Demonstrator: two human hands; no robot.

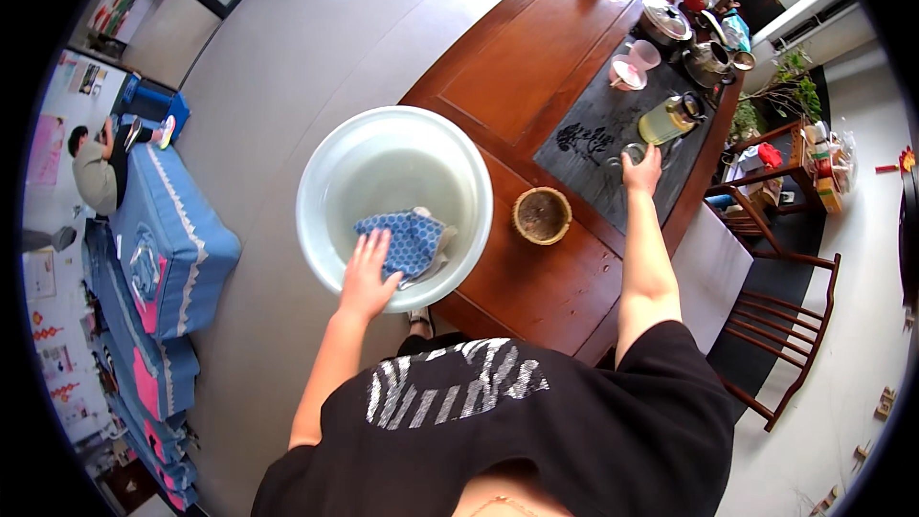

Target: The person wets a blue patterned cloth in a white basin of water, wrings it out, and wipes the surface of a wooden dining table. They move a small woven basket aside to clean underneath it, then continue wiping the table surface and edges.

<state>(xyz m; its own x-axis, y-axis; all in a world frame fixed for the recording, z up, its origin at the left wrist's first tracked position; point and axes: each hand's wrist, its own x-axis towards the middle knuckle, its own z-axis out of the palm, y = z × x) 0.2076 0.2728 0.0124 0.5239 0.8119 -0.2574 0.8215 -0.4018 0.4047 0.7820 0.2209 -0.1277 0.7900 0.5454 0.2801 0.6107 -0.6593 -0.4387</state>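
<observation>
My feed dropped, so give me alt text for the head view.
The left hand rests on a blue cloth inside a white basin, while the right hand touches a small cup on the dark tea tray of a wooden table.

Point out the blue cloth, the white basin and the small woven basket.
blue cloth (410,237), head view, its patterned middle.
white basin (321,158), head view, left rim.
woven basket (542,215), head view, its inside.
</observation>
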